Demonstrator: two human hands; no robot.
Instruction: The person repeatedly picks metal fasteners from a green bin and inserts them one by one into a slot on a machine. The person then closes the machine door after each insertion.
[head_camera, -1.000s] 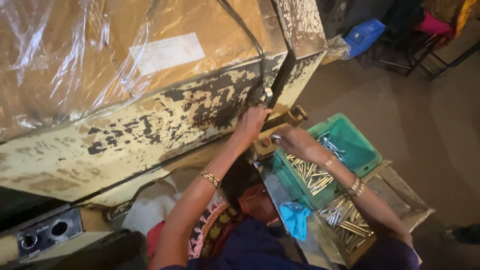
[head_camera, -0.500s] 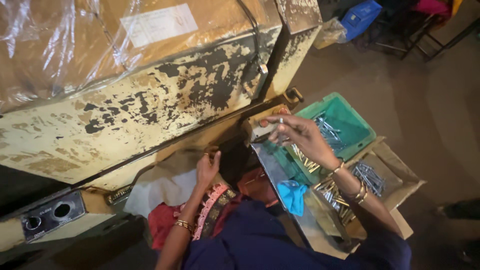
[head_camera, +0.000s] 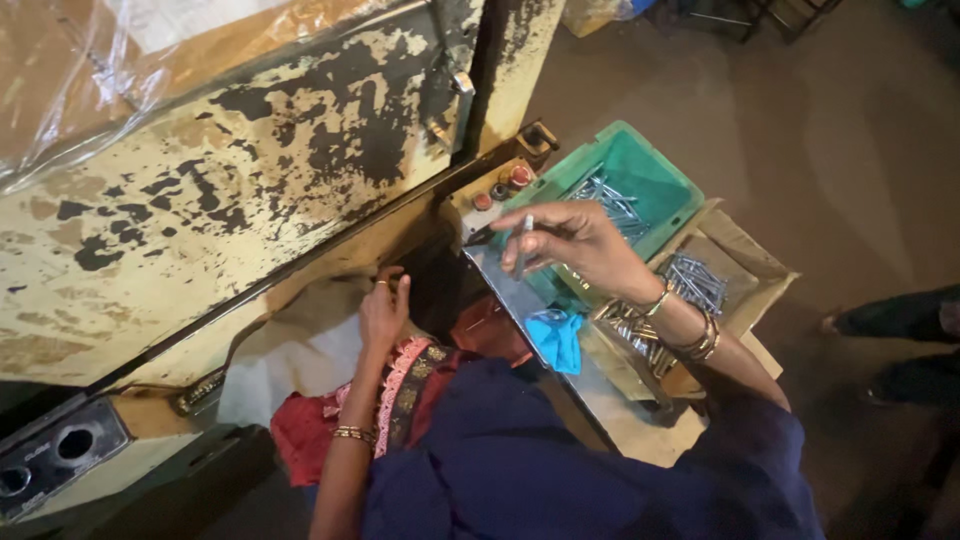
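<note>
My right hand (head_camera: 572, 245) is raised over a flat metal tray (head_camera: 520, 300) and pinches a thin silver metal pin (head_camera: 523, 243) between fingers and thumb. Behind it a green plastic bin (head_camera: 655, 180) holds several similar pins. My left hand (head_camera: 383, 310) is low by my lap, fingers loosely bent, resting at the edge of white cloth (head_camera: 300, 355) under a big machine; nothing shows in it. Both wrists wear bangles.
A large cream machine (head_camera: 220, 200) with flaking black-patched paint fills the left. Red and dark buttons (head_camera: 500, 185) sit on its corner. A cardboard box (head_camera: 720, 270) with more metal pins lies right, a blue rag (head_camera: 555, 338) beside it. Another person's shoes (head_camera: 890, 320) are at far right.
My left hand has dropped from the machine's corner to the cloth by my lap. My right hand has lifted from the bin with a pin in its fingers.
</note>
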